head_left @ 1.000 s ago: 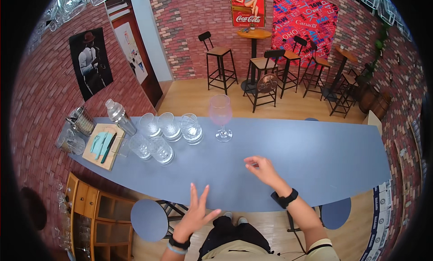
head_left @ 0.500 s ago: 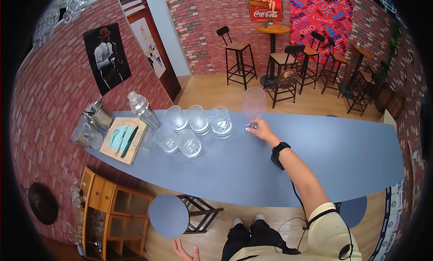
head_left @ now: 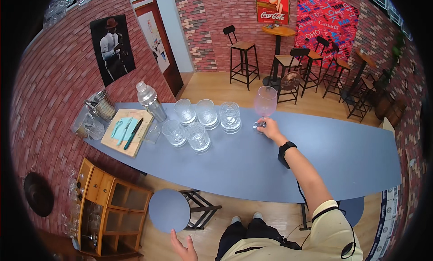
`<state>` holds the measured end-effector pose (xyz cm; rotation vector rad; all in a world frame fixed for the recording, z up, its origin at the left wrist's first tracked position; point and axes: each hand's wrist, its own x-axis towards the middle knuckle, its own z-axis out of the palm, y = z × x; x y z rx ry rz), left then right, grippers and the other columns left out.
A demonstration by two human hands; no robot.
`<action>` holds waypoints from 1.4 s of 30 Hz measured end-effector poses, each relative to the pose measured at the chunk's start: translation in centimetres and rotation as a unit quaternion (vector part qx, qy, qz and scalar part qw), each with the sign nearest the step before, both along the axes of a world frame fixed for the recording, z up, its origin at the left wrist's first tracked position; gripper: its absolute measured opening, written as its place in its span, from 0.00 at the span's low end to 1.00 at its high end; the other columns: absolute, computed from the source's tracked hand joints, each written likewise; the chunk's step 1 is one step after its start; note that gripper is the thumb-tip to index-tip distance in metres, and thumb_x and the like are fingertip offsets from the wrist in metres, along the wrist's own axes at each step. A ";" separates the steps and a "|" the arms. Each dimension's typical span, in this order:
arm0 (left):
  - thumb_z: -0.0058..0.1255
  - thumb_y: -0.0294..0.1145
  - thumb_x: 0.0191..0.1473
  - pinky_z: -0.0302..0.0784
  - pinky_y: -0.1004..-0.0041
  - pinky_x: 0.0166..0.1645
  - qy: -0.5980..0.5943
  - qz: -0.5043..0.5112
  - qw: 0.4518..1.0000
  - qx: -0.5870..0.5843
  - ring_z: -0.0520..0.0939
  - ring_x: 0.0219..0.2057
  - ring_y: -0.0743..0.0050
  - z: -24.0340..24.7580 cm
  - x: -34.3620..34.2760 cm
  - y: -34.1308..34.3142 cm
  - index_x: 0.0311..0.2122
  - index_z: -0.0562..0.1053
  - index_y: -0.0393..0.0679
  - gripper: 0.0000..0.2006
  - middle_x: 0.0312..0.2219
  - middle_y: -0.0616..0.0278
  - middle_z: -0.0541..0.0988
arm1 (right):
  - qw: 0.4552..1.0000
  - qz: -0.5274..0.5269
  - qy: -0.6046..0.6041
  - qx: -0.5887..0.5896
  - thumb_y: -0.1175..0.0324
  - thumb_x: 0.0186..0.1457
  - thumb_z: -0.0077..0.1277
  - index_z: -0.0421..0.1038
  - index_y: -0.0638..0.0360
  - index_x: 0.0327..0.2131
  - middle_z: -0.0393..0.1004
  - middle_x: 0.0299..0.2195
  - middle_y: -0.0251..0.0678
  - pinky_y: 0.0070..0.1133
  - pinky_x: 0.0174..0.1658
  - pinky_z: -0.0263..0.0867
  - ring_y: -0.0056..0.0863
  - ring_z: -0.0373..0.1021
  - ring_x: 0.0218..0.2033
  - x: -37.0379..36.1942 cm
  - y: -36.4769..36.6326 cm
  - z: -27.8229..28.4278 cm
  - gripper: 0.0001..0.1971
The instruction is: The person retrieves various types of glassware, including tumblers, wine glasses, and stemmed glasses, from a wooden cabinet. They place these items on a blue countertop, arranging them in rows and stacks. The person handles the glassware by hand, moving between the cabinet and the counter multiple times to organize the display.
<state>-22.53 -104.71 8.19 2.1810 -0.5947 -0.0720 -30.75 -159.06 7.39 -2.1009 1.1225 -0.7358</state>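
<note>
My right hand [head_left: 270,127] is closed round the lower stem of a pink-tinted wine glass [head_left: 265,100], which stands upright at the far edge of the blue-grey counter [head_left: 252,170]. Its round foot shows just left of my fingers. Several clear cut-glass tumblers are grouped to the left of it, the nearest being a patterned tumbler [head_left: 230,117]. Low in the view, well below the counter, my left hand [head_left: 183,247] hangs with fingers spread, holding nothing and close to a round blue stool [head_left: 170,210].
Farther left on the counter are a metal cocktail shaker [head_left: 151,102], a wooden cutting board [head_left: 112,142] with a teal cloth and knives, a metal ice bucket [head_left: 101,105] and a glass pitcher [head_left: 92,128]. A wooden cabinet [head_left: 112,211] stands lower left. Bar stools stand beyond the counter.
The whole view has shifted slightly, moving the counter things a little rightward in the picture. My right hand keeps its hold on the wine glass; my left hand remains low and open.
</note>
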 end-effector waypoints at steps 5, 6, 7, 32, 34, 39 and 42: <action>0.48 0.37 0.52 0.51 0.63 0.58 0.055 0.020 0.998 -0.019 0.58 0.55 0.53 -0.3 -0.2 0.1 0.55 0.56 0.35 0.29 0.53 0.44 0.58 | 1.000 0.004 0.008 0.004 0.71 0.37 0.59 0.72 0.59 0.32 0.74 0.31 0.39 0.25 0.38 0.66 0.33 0.71 0.33 -0.3 -0.1 0.3 0.14; 0.48 0.36 0.52 0.51 0.63 0.58 0.031 0.017 0.999 -0.012 0.58 0.55 0.53 -0.3 0.1 0.0 0.55 0.56 0.35 0.28 0.53 0.44 0.59 | 1.000 0.004 0.011 0.000 0.71 0.37 0.59 0.72 0.61 0.32 0.74 0.31 0.40 0.25 0.38 0.66 0.32 0.71 0.33 -0.2 -0.1 0.4 0.15; 0.48 0.36 0.52 0.52 0.64 0.58 0.009 0.013 1.000 -0.003 0.59 0.54 0.53 -0.4 0.2 0.1 0.55 0.56 0.35 0.28 0.52 0.44 0.59 | 1.000 0.002 0.005 0.008 0.71 0.37 0.59 0.72 0.61 0.32 0.74 0.31 0.40 0.25 0.38 0.66 0.32 0.71 0.33 -0.3 -0.1 0.5 0.15; 0.48 0.31 0.52 0.57 0.66 0.55 0.083 0.071 0.992 -0.069 0.64 0.51 0.57 0.1 -0.1 -0.2 0.53 0.59 0.35 0.24 0.49 0.48 0.63 | 0.998 -0.041 0.050 0.011 0.68 0.35 0.61 0.70 0.63 0.38 0.70 0.40 0.45 0.28 0.44 0.63 0.39 0.67 0.43 -2.1 0.4 0.8 0.22; 0.48 0.31 0.52 0.57 0.66 0.55 0.104 0.044 0.989 -0.093 0.63 0.51 0.58 0.4 0.2 -0.3 0.53 0.59 0.35 0.24 0.49 0.48 0.63 | 0.996 -0.051 0.061 0.027 0.68 0.36 0.61 0.69 0.63 0.39 0.69 0.42 0.46 0.28 0.46 0.62 0.39 0.66 0.45 -3.5 1.3 1.5 0.23; 0.46 0.29 0.52 0.57 0.67 0.55 0.080 0.014 0.993 -0.085 0.65 0.50 0.58 -0.1 1.8 0.8 0.51 0.60 0.31 0.22 0.48 0.45 0.65 | 0.998 -0.044 -0.013 0.038 0.63 0.40 0.58 0.68 0.63 0.42 0.68 0.44 0.47 0.28 0.49 0.60 0.40 0.64 0.47 -8.0 6.7 3.4 0.24; 0.46 0.28 0.52 0.62 0.69 0.51 0.144 -0.001 0.983 -0.112 0.68 0.46 0.61 -1.1 3.3 0.7 0.50 0.61 0.29 0.21 0.45 0.45 0.67 | 0.996 -0.053 -0.039 0.055 0.62 0.44 0.55 0.68 0.62 0.42 0.68 0.44 0.47 0.28 0.51 0.58 0.39 0.63 0.48 -13.1 11.8 4.2 0.21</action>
